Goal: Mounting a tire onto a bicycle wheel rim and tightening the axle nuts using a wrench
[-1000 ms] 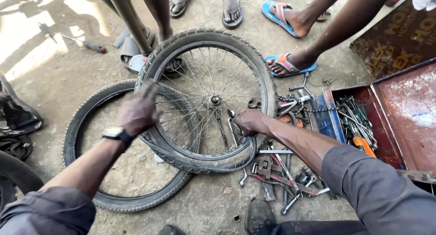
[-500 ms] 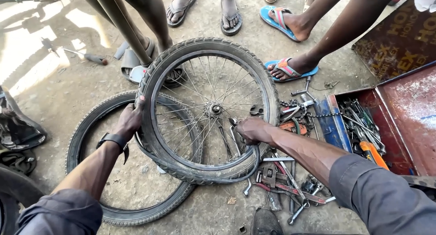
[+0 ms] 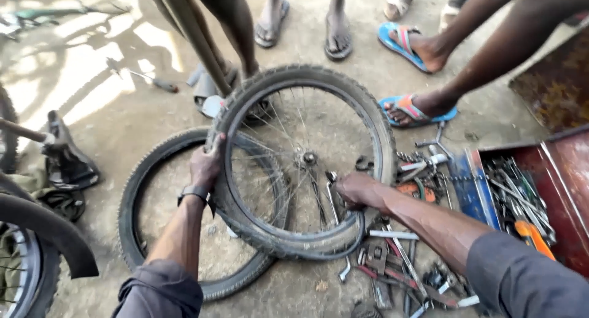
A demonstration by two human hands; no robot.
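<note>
So this is mid tyre job on a spoked bicycle wheel (image 3: 304,161), which sits tilted up in the middle of the frame, its lower edge on the concrete ground (image 3: 110,127) and overlapping a loose bare tyre (image 3: 144,170) lying flat at lower left. The left hand (image 3: 205,164) is clamped around the wheel's left side, fingers wrapped over the knobby tread, holding it steady. The right hand (image 3: 359,189) is down at the lower right of the rim, closed on what looks like a thin metal lever poking between the spokes, though I can't tell exactly what it grips. Looks to me like the tyre bead is being worked at the rim, and there's a loop of black rubber (image 3: 343,247) hanging out at the bottom, probably the inner tube. Next move I'd say needs the left hand to keep bracing while the right works along the rim without pinching that rubber. Count: one spoked wheel in hand, one loose tyre, part of another wheel (image 3: 24,263) at far lower left, one red toolbox (image 3: 564,170) on the right, a scattered pile of spanners and pliers (image 3: 392,263) beside it (too many to count), one screwdriver (image 3: 156,80) upper left, and about five bystanders' feet in sandals (image 3: 414,112) along the top
</note>
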